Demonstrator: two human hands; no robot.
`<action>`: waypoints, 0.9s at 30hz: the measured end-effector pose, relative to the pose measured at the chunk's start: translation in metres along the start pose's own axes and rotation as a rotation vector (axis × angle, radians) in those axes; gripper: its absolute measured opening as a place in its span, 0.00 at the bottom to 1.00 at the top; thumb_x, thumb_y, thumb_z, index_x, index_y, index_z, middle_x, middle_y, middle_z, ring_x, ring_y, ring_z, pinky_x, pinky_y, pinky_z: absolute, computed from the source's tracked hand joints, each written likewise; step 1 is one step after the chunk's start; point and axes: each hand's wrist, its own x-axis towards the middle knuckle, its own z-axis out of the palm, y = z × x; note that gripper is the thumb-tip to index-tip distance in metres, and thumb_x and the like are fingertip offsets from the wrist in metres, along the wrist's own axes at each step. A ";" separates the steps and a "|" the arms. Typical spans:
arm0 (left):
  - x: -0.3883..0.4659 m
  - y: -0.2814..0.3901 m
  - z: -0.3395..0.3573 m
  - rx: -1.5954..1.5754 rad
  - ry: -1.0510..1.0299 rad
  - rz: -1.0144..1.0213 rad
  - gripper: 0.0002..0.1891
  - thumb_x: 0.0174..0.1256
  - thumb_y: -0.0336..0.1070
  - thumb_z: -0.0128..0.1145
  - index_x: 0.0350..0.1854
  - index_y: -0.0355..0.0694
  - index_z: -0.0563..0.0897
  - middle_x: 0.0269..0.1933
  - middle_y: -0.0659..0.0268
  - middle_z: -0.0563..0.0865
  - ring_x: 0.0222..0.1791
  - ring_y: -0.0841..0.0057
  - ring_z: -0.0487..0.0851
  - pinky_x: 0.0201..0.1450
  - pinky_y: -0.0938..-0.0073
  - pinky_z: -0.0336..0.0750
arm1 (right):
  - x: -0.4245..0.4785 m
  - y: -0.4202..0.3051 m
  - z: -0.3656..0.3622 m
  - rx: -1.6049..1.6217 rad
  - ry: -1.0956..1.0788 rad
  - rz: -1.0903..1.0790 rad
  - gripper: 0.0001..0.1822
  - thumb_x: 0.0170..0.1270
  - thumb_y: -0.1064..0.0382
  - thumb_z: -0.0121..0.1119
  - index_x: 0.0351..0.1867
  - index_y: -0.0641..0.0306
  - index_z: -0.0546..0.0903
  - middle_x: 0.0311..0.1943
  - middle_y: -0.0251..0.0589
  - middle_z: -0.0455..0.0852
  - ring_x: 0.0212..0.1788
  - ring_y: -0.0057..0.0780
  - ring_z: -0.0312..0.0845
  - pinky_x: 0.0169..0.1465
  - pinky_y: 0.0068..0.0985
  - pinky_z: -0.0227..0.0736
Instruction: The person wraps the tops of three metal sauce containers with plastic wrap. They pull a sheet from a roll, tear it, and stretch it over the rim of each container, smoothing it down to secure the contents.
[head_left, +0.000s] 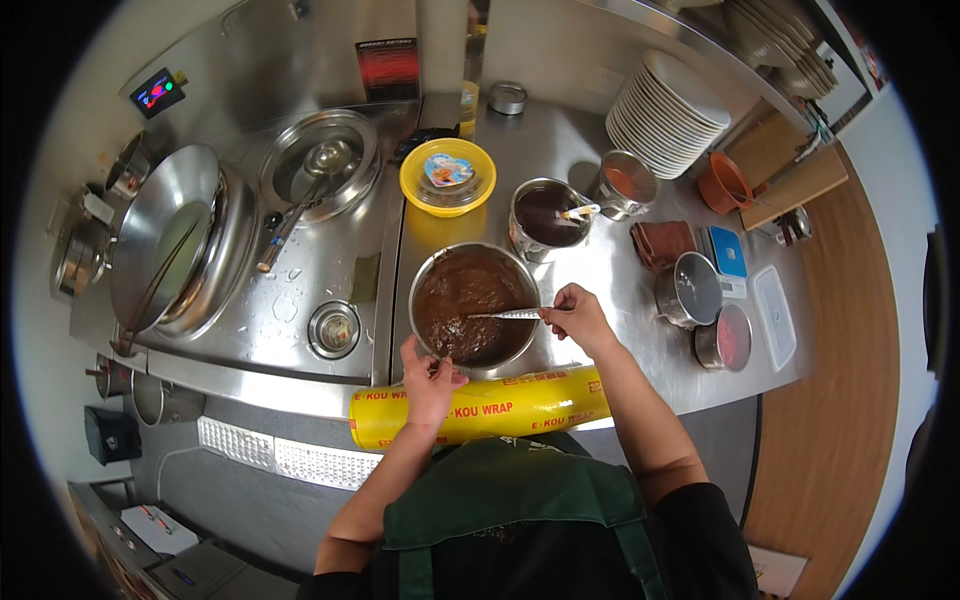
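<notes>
A round metal bowl (415, 279) of thick brown mixture (469, 289) stands on the steel counter in front of me. My right hand (577, 319) pinches the handle of a metal utensil (506, 314), whose far end dips into the mixture; its tip is hidden. At the bowl's near left rim, my left hand (429, 386) grips the edge with the fingertips. A yellow roll of cling wrap (525, 405) lies just below the bowl, partly under my left wrist. Behind the bowl are a yellow-lidded plastic tub (448, 177) and a metal pot of dark liquid (551, 217) with a white-handled utensil in it.
To the left stand a wok (161, 225), a metal basin (319, 165) with a ladle, and a drain cup (334, 330). On the right are stacked white plates (667, 112), a brown cloth (664, 244), a blue-topped scale (726, 253), small metal pots (688, 290) and a white lid (773, 319).
</notes>
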 end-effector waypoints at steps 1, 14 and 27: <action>0.001 0.003 0.000 0.018 -0.003 -0.001 0.30 0.59 0.20 0.46 0.61 0.38 0.47 0.35 0.55 0.74 0.24 0.73 0.79 0.26 0.76 0.79 | -0.001 -0.002 -0.001 0.007 0.034 0.018 0.10 0.53 0.69 0.60 0.28 0.69 0.70 0.17 0.35 0.74 0.15 0.18 0.67 0.17 0.16 0.64; -0.007 0.011 -0.061 0.930 0.059 0.496 0.12 0.61 0.36 0.50 0.43 0.35 0.76 0.36 0.59 0.81 0.35 0.67 0.80 0.40 0.76 0.72 | -0.072 0.079 -0.057 -0.452 0.167 -0.199 0.13 0.56 0.60 0.53 0.36 0.67 0.79 0.32 0.48 0.79 0.34 0.39 0.76 0.41 0.27 0.71; -0.027 0.019 -0.090 0.635 -0.355 0.308 0.02 0.53 0.25 0.57 0.29 0.33 0.79 0.27 0.65 0.77 0.29 0.81 0.75 0.33 0.83 0.69 | -0.081 0.061 -0.041 -0.264 -0.143 -0.262 0.06 0.55 0.66 0.54 0.32 0.64 0.80 0.26 0.37 0.78 0.28 0.23 0.73 0.35 0.20 0.69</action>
